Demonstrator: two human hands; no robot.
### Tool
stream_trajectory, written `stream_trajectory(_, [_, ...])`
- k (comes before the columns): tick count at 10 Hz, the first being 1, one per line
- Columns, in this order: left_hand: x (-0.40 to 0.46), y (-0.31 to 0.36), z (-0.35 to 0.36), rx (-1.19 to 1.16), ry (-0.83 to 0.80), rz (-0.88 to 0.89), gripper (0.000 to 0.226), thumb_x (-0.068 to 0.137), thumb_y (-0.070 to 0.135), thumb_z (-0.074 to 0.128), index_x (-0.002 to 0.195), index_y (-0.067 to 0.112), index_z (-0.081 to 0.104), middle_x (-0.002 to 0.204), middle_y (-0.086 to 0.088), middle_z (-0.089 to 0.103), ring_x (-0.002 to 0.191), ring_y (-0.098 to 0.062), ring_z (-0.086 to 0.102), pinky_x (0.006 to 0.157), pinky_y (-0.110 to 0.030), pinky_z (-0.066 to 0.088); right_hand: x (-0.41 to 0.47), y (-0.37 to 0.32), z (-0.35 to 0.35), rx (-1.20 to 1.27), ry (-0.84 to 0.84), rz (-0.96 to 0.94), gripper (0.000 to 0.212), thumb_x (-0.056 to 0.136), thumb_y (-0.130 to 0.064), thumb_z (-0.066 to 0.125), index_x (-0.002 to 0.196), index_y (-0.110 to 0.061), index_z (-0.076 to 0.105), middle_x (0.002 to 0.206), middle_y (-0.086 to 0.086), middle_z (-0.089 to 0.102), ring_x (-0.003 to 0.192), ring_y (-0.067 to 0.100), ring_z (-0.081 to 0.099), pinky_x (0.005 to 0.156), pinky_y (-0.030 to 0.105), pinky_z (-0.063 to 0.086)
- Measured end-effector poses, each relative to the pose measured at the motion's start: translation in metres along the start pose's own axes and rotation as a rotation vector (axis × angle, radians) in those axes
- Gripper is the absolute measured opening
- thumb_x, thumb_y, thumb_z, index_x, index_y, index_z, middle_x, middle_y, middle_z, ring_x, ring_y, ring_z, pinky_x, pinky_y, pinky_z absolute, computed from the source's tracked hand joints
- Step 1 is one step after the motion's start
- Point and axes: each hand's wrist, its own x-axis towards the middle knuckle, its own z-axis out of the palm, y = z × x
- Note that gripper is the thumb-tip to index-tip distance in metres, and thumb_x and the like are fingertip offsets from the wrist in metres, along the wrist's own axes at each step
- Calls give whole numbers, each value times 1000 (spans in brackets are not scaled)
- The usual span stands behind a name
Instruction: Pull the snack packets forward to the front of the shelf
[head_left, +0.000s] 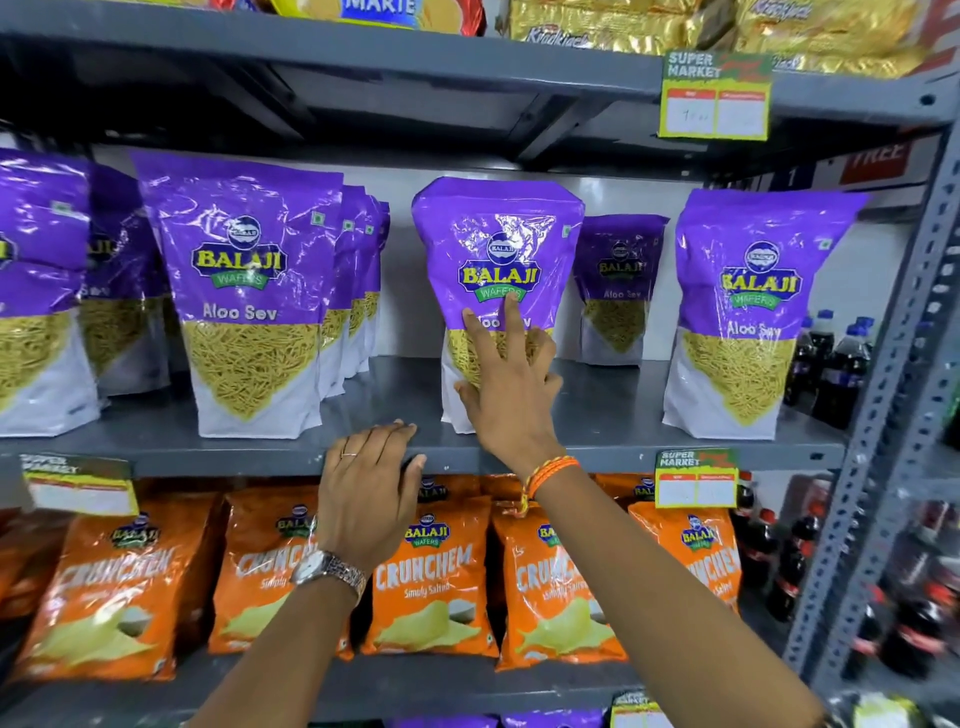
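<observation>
Standing upright on the grey shelf (613, 415), a purple Aloo Sev packet (496, 260) sits near the front edge with the right hand (511, 384) on its lower front, index and middle fingers spread up the face (whether the other fingers curl round its side I cannot tell). The left hand (369, 488) hangs open, holding nothing, fingertips at the shelf lip. Another purple packet (618, 291) stands further back just to the right, while orange Crunchem bags (431, 577) fill the shelf below.

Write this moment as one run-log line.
right hand: on middle purple packet | left hand: open at shelf edge | rear packet: unpulled
</observation>
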Motion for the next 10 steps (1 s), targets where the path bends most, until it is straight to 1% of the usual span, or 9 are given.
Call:
stream_trajectory(4, [1,2,0,3,-7,-20,41,101,40,44,128,19,66,130,1,69,116,-23,63,102,-40,39,-8,-4,-14,-3,-20,1,79,94,-38,69,158,-40,22,171,5,3,144,41,19,95,62,46])
stream_trajectory(7, [1,2,-1,-6,9,-15,42,101,40,43,128,18,66,129,0,70,114,-23,64,102,-42,41,-8,-2,-10,-24,4,1,82,90,-36,72,157,-41,24,171,5,5,141,40,21,89,60,47])
stream_trajectory(8, [1,3,-3,-22,-4,-18,43,101,41,42,128,18,67,128,-1,70,114,-24,64,102,-42,42,-10,-6,-17,0,-48,7,83,92,-37,72,157,-43,21,171,3,-1,142,39,18,91,62,47])
stream_trajectory(9, [-1,3,-5,-21,-3,-12,44,101,41,41,128,17,67,128,-1,70,114,-24,64,102,-43,42,-15,-2,-37,92,-72,-23,81,93,-46,68,158,-46,19,171,-2,-1,144,34,16,98,61,40])
stream_trajectory(10, [2,7,-7,-66,-2,-64,45,100,41,42,126,17,68,128,-1,71,114,-25,64,104,-43,41,-17,13,-83,374,43,17,74,94,-51,66,157,-36,31,168,0,21,145,27,22,105,49,30])
